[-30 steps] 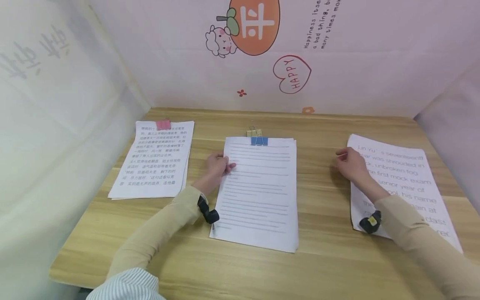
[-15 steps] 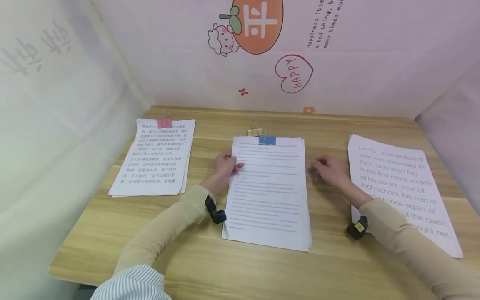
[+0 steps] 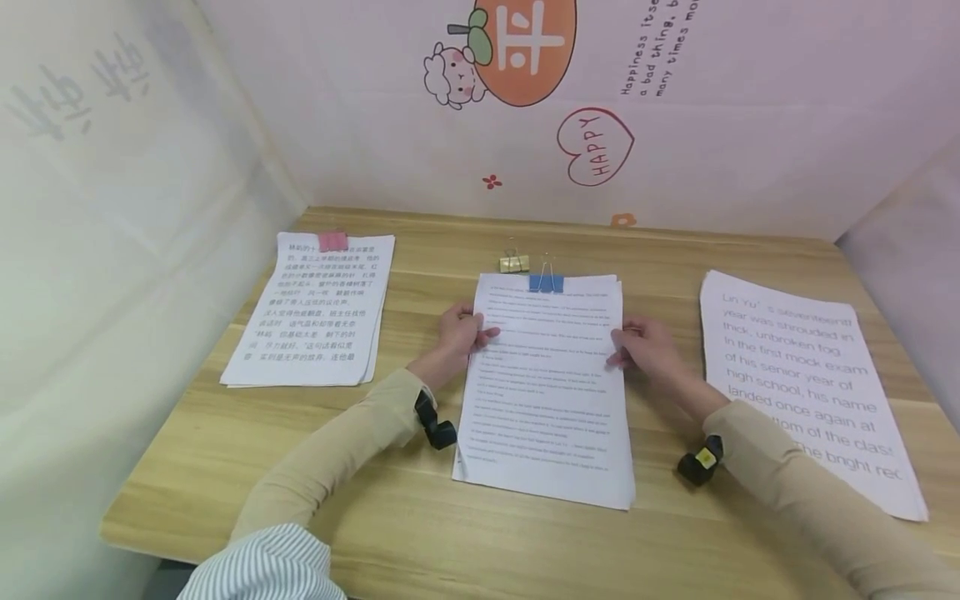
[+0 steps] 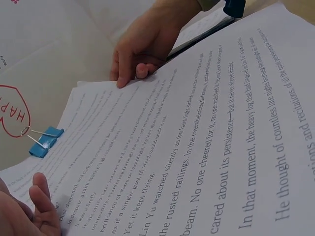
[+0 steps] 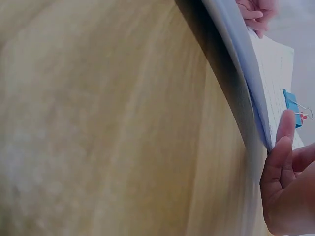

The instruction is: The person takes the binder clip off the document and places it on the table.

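A stack of printed paper (image 3: 547, 392) lies at the middle of the wooden table, with a blue binder clip (image 3: 546, 284) on its top edge, wire handles up. My left hand (image 3: 459, 332) holds the stack's left edge in its upper part, thumb over the top sheet. Opposite it, my right hand (image 3: 651, 354) pinches the right edge between thumb and fingers. Through the right wrist view, the stack's side curves above the table with a dark shadow under it, and the right hand's fingertips (image 5: 281, 147) are right at that edge.
Behind the stack stands a gold binder clip (image 3: 513, 264). To the left lies another paper stack (image 3: 315, 308) with a pink clip (image 3: 332, 242) on its top. A large-print stack (image 3: 802, 358) lies on the right, partly under the right forearm. A printed cloth wall (image 3: 375, 125) rises behind the table.
My right hand has come leftward from beside the large-print stack and taken hold of the middle stack's right edge. That stack, held by my left hand throughout, has shifted slightly right.
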Available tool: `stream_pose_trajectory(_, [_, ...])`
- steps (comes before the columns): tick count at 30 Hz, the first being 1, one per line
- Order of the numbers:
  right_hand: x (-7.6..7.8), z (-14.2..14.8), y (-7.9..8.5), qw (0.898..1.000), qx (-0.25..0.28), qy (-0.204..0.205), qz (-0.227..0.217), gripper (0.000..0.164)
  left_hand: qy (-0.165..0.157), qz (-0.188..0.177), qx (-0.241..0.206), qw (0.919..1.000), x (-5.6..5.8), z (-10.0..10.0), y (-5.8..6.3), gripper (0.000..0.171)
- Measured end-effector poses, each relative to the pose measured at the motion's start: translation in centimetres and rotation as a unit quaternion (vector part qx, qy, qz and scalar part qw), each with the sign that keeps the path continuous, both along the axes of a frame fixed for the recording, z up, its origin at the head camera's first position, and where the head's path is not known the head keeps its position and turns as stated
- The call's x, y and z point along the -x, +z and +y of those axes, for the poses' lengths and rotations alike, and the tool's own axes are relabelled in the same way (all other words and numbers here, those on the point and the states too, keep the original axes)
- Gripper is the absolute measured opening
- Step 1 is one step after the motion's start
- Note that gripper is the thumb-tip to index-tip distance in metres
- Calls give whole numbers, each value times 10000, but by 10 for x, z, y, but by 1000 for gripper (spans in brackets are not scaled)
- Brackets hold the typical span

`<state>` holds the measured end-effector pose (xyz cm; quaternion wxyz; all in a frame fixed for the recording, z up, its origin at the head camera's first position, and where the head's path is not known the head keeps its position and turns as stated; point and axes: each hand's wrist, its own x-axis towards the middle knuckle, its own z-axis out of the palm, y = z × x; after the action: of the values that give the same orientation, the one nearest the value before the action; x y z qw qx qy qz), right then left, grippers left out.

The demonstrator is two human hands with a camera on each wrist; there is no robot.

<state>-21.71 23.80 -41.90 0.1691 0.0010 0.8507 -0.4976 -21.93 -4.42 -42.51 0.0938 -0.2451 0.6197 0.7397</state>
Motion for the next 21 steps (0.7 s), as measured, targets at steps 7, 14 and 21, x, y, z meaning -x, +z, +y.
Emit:
stream_pose_trajectory(7, [-2, -1, -3, 9990, 390, -168, -103, 37, -403, 0, 240, 9989, 2, -8, -2, 26])
stream_pose_trajectory(14, [-2, 0, -4, 9980, 556, -295, -71, 35, -559, 129, 360, 9977, 20, -14, -2, 39])
stream_pose_trajectory(21, [-4, -3, -6, 9966, 764, -294, -74, 31, -1243, 714, 1230, 9820, 51, -15, 20, 39])
